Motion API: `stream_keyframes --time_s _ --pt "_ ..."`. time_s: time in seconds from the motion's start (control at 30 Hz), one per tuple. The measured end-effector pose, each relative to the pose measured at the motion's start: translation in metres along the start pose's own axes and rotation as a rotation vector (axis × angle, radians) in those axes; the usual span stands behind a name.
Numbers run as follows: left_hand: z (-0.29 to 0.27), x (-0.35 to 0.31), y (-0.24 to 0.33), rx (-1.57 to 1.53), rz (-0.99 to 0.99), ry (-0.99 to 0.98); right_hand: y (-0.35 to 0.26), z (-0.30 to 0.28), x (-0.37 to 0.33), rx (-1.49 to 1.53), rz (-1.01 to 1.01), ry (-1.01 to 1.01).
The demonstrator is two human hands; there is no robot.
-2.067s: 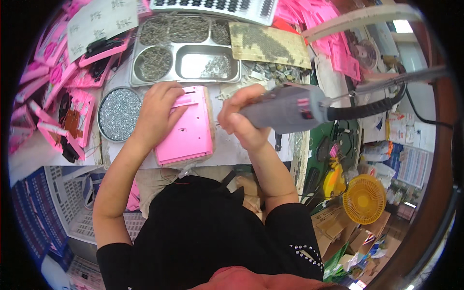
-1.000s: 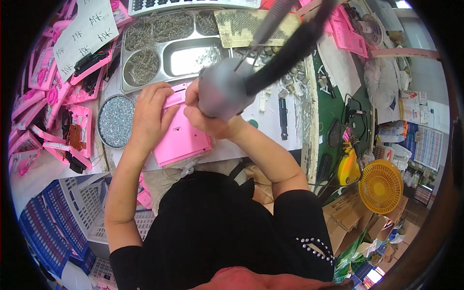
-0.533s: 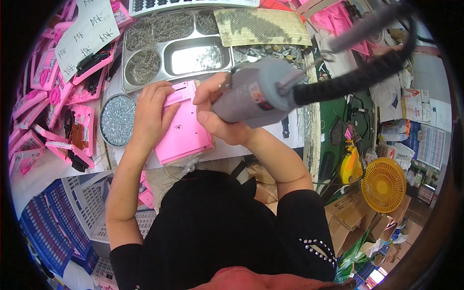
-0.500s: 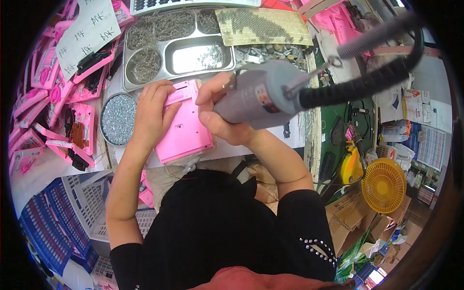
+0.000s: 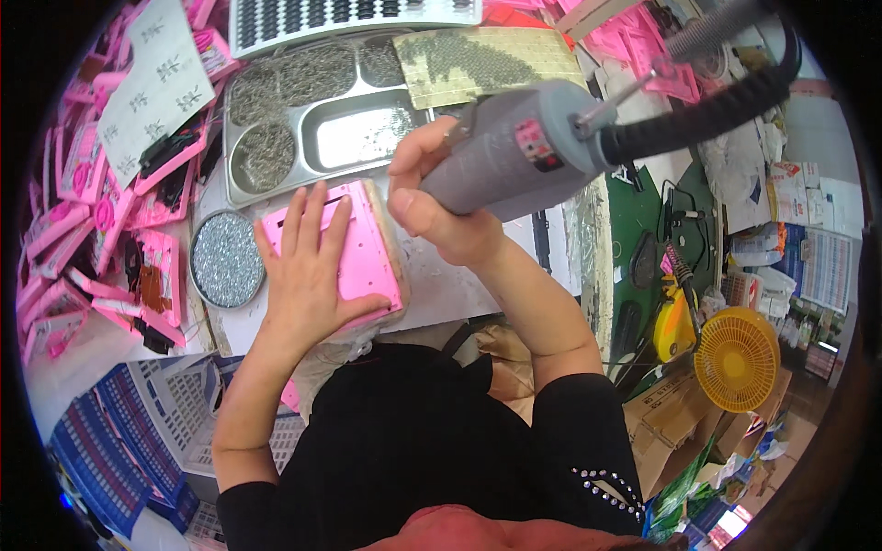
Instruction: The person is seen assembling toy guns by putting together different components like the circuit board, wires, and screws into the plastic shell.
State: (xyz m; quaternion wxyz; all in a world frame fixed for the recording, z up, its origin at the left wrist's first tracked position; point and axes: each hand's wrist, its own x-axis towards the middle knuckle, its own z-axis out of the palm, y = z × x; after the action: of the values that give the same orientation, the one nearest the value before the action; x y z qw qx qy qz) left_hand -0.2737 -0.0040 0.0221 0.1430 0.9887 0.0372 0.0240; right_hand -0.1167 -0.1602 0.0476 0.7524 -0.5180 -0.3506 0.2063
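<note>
A flat pink plastic case (image 5: 369, 262) with small holes lies on the table in front of me, over a padded support. Spread flat across its left part is my left hand (image 5: 310, 262), fingers apart and the thumb near the lower edge. My right hand (image 5: 441, 197) is wrapped round a grey electric screwdriver (image 5: 505, 151), just right of the case; the tool's tip is hidden by the hand. A round dish of small silvery screws (image 5: 226, 262) stands left of my left hand. Beyond the case sits a metal compartment tray (image 5: 308, 179) with heaps of small metal parts.
Pink plastic parts (image 5: 87, 216) pile up on the left, under a paper sheet (image 5: 152, 87). A yellowish board (image 5: 551, 64) with rows of screws lies at the back. The screwdriver's black cable (image 5: 698, 129) and spring hang at the right. A yellow fan (image 5: 737, 358) stands lower right.
My left hand has slid nearer to me and flattened over the case. My right hand has lifted the screwdriver slightly right, away from the case. The whole view has shifted a little.
</note>
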Motion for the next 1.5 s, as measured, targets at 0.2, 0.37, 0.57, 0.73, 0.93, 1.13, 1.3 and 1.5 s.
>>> stream_keyframes --time_s 0.2,0.37,0.57,0.73,0.93,1.13,1.3,1.5 --pt "0.0 0.003 0.002 0.077 -0.064 -0.149 0.003 -0.008 0.003 -0.072 -0.072 -0.034" --pt "0.002 0.005 -0.001 0.063 -0.029 -0.154 0.008 -0.009 -0.001 -0.001 0.005 -0.043" --pt "-0.001 0.006 -0.001 0.055 -0.029 -0.142 0.013 -0.003 0.003 0.052 0.05 -0.077" --pt "0.003 0.006 -0.002 0.043 -0.045 -0.129 0.03 0.005 0.007 -0.022 -0.03 -0.074" --pt "0.002 0.004 0.001 0.047 -0.062 -0.112 0.012 0.017 0.013 -0.189 -0.168 -0.071" --pt "-0.002 0.002 0.0 0.077 -0.089 -0.18 0.044 0.021 0.005 -0.209 -0.127 -0.082" --pt "-0.002 0.003 0.003 0.044 -0.091 -0.137 0.02 0.015 0.008 -0.106 -0.076 -0.074" --pt "-0.002 0.002 -0.006 -0.146 -0.069 -0.008 -0.014 0.001 0.017 -0.078 -0.17 -0.027"
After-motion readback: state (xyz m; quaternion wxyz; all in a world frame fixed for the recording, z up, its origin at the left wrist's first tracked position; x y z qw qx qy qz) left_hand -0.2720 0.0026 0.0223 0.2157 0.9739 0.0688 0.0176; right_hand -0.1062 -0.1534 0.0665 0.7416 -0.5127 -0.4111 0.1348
